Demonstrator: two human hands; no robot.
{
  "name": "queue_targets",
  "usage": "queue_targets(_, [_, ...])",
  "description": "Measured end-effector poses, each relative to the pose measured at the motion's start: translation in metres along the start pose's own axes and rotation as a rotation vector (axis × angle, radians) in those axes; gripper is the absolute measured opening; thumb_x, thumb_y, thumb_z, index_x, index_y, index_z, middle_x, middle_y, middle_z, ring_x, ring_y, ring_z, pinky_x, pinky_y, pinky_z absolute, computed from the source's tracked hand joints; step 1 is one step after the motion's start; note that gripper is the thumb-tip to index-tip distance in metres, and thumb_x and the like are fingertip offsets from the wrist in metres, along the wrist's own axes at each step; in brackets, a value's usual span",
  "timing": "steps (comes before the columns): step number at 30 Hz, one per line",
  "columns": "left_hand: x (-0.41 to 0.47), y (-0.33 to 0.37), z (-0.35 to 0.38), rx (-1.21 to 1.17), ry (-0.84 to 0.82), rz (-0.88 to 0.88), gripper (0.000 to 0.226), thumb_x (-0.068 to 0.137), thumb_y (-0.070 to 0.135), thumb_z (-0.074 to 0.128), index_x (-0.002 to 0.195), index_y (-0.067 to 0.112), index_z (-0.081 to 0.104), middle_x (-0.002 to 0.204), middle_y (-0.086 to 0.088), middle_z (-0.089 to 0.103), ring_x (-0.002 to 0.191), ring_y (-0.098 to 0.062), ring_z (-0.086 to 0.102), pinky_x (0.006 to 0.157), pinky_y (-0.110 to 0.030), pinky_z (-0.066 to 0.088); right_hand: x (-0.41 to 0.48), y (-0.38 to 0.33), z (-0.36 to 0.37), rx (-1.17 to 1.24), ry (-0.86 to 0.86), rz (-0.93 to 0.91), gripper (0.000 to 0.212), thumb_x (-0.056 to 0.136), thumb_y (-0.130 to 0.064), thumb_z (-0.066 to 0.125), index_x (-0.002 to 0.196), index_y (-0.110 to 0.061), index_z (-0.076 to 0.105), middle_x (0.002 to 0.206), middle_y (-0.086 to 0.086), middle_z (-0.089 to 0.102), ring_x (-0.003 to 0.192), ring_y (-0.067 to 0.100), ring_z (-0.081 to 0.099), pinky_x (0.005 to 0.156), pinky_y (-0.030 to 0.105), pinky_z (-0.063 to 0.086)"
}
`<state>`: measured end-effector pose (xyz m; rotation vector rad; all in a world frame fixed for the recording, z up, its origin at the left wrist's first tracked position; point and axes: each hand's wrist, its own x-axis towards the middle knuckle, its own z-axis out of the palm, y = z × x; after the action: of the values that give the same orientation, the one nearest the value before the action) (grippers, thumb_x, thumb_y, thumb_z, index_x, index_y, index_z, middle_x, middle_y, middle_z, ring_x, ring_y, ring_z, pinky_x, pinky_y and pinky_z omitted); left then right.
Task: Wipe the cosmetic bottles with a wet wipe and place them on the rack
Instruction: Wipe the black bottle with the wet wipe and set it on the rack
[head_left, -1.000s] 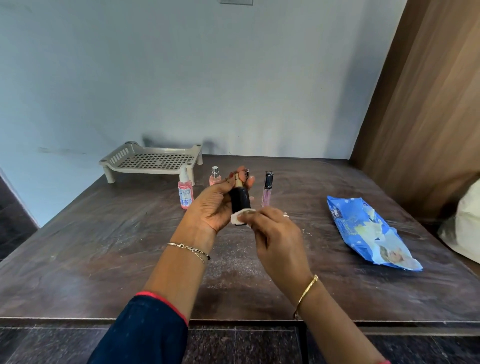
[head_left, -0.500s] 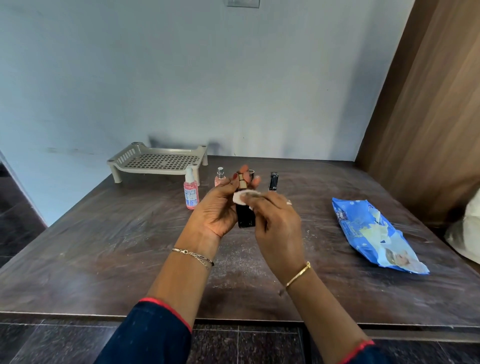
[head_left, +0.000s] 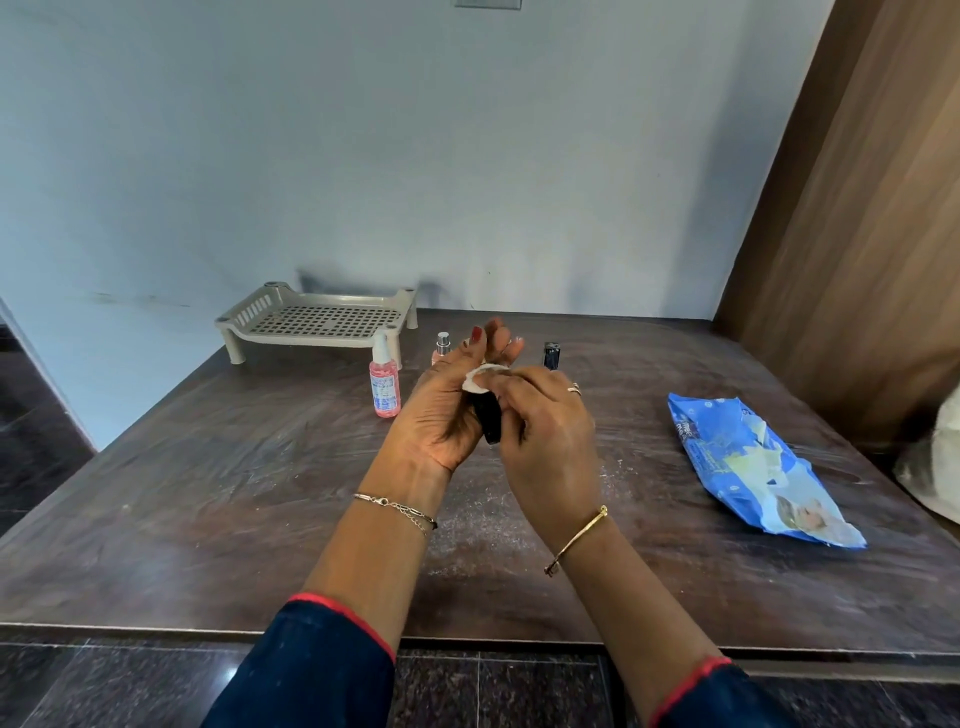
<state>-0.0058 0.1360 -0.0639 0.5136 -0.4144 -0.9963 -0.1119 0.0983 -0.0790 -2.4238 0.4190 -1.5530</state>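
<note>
- Dark brown and scuffed, the tabletop (head_left: 208, 493) is running back to a pale blue wall. The perforated beige rack (head_left: 317, 325) is standing at its far edge, carrying no bottles yet.
- Just in front of the rack, a pink spray bottle (head_left: 385, 387) and a small silver-capped pink bottle (head_left: 441, 349) are standing upright. A dark-capped tube (head_left: 551, 354) is showing further to the rack's right, partly hidden behind the hands. They are probably waiting in a row there so each can go straight onto the rack once cleaned.
- The left hand (head_left: 441, 415) is holding a black bottle (head_left: 491, 423) up off the tabletop, nearer the person than the rack, likely so every side can be reached.
- Its grip is curling round the bottle's body, with the fingertips loose above it.
- The right hand (head_left: 550, 431) is pinching a folded white wet wipe (head_left: 479, 378) between thumb and fingers. It is pressing the wipe against the bottle's upper part, its grip closed on the wipe.
- Well to the rack's right, a blue wet-wipe pack (head_left: 753, 462) is lying flat, seemingly within reach for a fresh wipe.
</note>
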Motion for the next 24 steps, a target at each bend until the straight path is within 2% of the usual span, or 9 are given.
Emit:
queue_targets(3, [0.000, 0.003, -0.002, 0.052, 0.007, 0.030, 0.022, 0.088, 0.013, 0.055, 0.107, 0.005, 0.064, 0.108, -0.009, 0.071, 0.122, -0.027, 0.055, 0.112, -0.042, 0.035, -0.009, -0.003, 0.000, -0.018, -0.014, -0.020, 0.029, 0.085, -0.009, 0.046, 0.100, -0.008, 0.071, 0.099, 0.005, 0.068, 0.091, 0.020, 0.059, 0.078, 0.025, 0.049])
queue_targets(7, [-0.002, 0.005, -0.005, 0.118, -0.038, 0.082, 0.024, 0.098, 0.020, 0.047, 0.117, 0.012, 0.060, 0.126, -0.008, 0.064, 0.122, -0.023, 0.056, 0.112, -0.043, 0.033, -0.034, 0.000, -0.004, 0.071, 0.006, -0.009, 0.023, 0.082, 0.006, 0.061, 0.099, -0.006, 0.071, 0.101, 0.005, 0.065, 0.094, 0.018, 0.060, 0.076, 0.031, 0.054])
queue_targets(10, [-0.003, 0.003, -0.004, 0.110, -0.084, 0.067, 0.021, 0.098, 0.027, 0.047, 0.102, 0.018, 0.065, 0.128, -0.002, 0.063, 0.124, -0.017, 0.055, 0.115, -0.051, 0.024, -0.045, -0.006, -0.007, 0.232, 0.025, 0.069, 0.024, 0.083, 0.008, 0.061, 0.099, -0.008, 0.071, 0.103, 0.002, 0.065, 0.097, 0.013, 0.062, 0.076, 0.033, 0.055])
queue_targets(13, [-0.005, 0.000, 0.000, 0.116, -0.115, 0.050, 0.036, 0.098, 0.033, 0.043, 0.082, 0.026, 0.074, 0.128, 0.003, 0.063, 0.127, -0.012, 0.051, 0.113, -0.054, 0.017, -0.043, -0.011, -0.007, 0.336, 0.092, 0.140, 0.026, 0.083, 0.010, 0.062, 0.098, -0.009, 0.072, 0.102, -0.002, 0.066, 0.097, 0.007, 0.063, 0.077, 0.031, 0.056])
queue_targets(17, [-0.008, -0.004, 0.006, -0.004, -0.091, 0.048, 0.018, 0.094, 0.034, 0.047, 0.079, 0.026, 0.054, 0.120, -0.001, 0.067, 0.123, -0.018, 0.056, 0.107, -0.055, 0.030, -0.038, -0.014, -0.006, 0.360, 0.148, 0.162, 0.027, 0.083, 0.011, 0.062, 0.098, -0.009, 0.072, 0.102, -0.001, 0.067, 0.097, 0.007, 0.064, 0.078, 0.032, 0.057])
queue_targets(21, [-0.008, -0.008, 0.007, -0.096, -0.005, 0.075, 0.037, 0.095, 0.035, 0.048, 0.068, 0.018, 0.066, 0.105, -0.003, 0.070, 0.118, -0.027, 0.058, 0.098, -0.055, 0.041, -0.038, -0.013, -0.004, 0.335, 0.148, 0.106, 0.025, 0.083, 0.010, 0.063, 0.098, -0.007, 0.072, 0.102, 0.000, 0.067, 0.097, 0.009, 0.064, 0.079, 0.032, 0.056])
queue_targets(22, [-0.008, -0.008, 0.006, -0.096, 0.009, 0.089, 0.040, 0.097, 0.038, 0.046, 0.071, 0.016, 0.068, 0.102, -0.003, 0.071, 0.117, -0.028, 0.059, 0.097, -0.055, 0.043, -0.039, -0.013, -0.004, 0.328, 0.140, 0.087, 0.025, 0.082, 0.011, 0.063, 0.098, -0.007, 0.072, 0.102, 0.000, 0.067, 0.097, 0.010, 0.064, 0.078, 0.031, 0.056])
queue_targets(24, [-0.007, -0.009, 0.004, -0.072, 0.028, 0.099, 0.039, 0.097, 0.043, 0.043, 0.091, 0.013, 0.068, 0.102, -0.001, 0.072, 0.117, -0.027, 0.059, 0.096, -0.053, 0.045, -0.041, -0.012, -0.004, 0.309, 0.128, 0.064, 0.025, 0.082, 0.010, 0.064, 0.098, -0.007, 0.072, 0.102, 0.000, 0.066, 0.097, 0.009, 0.064, 0.078, 0.031, 0.056])
